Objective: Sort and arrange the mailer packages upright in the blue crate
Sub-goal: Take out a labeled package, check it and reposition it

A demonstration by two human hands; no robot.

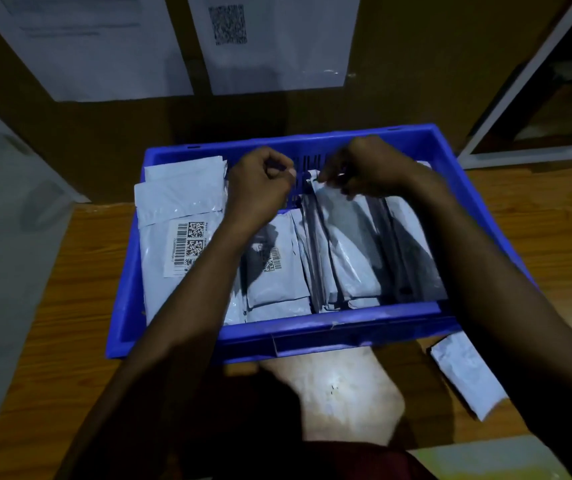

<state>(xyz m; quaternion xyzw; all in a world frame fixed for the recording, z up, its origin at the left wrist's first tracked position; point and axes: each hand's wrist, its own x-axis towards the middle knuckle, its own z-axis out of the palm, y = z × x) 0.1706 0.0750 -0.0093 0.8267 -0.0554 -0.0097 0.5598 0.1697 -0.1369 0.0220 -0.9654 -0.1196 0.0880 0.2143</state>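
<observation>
A blue crate (329, 327) sits on a wooden table and holds several grey mailer packages. On its left side a large mailer with a barcode label (180, 244) lies flat, and a smaller labelled mailer (274, 271) lies in the middle. On the right, several mailers (354, 244) stand on edge, leaning. My right hand (367, 168) pinches the top corner of one upright mailer near the crate's far wall. My left hand (260, 185) hovers beside it with fingers curled, holding nothing that I can see.
One loose mailer (464, 379) lies on the table to the right of the crate. Brown cardboard boxes with white paper sheets (270, 43) stand behind the crate. A white shelf frame (537, 98) is at the far right.
</observation>
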